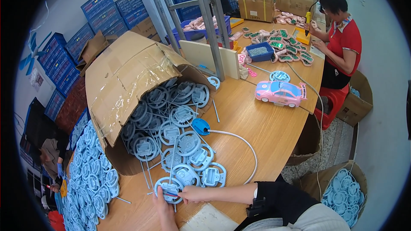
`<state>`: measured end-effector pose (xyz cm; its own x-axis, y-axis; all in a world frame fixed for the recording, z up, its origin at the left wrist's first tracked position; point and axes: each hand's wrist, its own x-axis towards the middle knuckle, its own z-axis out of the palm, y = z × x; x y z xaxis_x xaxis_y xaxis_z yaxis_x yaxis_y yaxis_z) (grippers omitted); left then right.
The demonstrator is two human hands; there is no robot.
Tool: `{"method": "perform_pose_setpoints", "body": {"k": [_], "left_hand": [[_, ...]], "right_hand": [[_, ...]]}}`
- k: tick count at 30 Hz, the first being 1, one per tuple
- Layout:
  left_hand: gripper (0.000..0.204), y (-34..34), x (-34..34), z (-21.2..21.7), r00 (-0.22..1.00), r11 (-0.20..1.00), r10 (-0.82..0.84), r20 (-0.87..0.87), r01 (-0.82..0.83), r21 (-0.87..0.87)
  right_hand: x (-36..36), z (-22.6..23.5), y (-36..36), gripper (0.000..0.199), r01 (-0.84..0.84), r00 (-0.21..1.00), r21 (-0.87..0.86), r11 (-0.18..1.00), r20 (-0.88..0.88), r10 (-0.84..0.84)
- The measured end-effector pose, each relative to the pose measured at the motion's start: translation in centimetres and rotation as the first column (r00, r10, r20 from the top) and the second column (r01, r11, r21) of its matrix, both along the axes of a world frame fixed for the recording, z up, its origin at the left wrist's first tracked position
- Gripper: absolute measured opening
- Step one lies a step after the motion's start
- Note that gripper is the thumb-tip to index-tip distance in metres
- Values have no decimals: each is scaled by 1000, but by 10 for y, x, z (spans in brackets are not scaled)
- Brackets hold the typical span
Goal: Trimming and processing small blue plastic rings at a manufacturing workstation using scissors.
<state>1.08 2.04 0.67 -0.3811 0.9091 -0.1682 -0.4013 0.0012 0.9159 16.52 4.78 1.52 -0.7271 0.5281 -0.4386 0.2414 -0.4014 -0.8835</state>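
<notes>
A light-blue toy steering wheel (169,185) with a thin rod stands at the near edge of the table. My left hand (162,207) is closed on its left rim, thumb up along the side. From the right, my right hand (193,194) reaches to the wheel's centre with its fingers pinched together. A thin reddish strip shows by those fingertips, too small to name. Just beyond lie several more blue steering wheels (188,143), spilling from a cardboard box (128,77) tipped on its side.
A blue disc (200,126) with a white cable lies mid-table. Beyond it stand a pink-and-blue toy car (280,93) and a blue tray of small parts (260,51). Another pile of steering wheels (92,179) is at left. A co-worker in red (346,42) holds a yellow tool.
</notes>
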Motion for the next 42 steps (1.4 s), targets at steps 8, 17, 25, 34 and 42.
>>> {"method": "perform_pose_setpoints", "body": {"k": [8, 17, 25, 34, 42], "left_hand": [[15, 0, -9, -8, 997, 1000, -13, -73, 11, -18], [15, 0, -4, -3, 998, 1000, -7, -62, 6, -24], [15, 0, -3, -2, 997, 1000, 0, -79, 0, 0], [17, 0, -7, -5, 998, 999, 2, -68, -5, -43], [14, 2, -9, -11, 998, 999, 27, -57, -30, -45]], "right_hand": [[3, 7, -1, 42, -31, 999, -64, 997, -15, 30], [4, 7, 0, 41, -35, 999, -51, 998, -20, 34], [3, 6, 0, 41, -37, 999, -61, 997, -25, 36], [3, 5, -1, 41, -28, 999, -32, 999, -19, 27], [2, 6, -1, 41, -18, 1000, -24, 1000, 4, 18]]}}
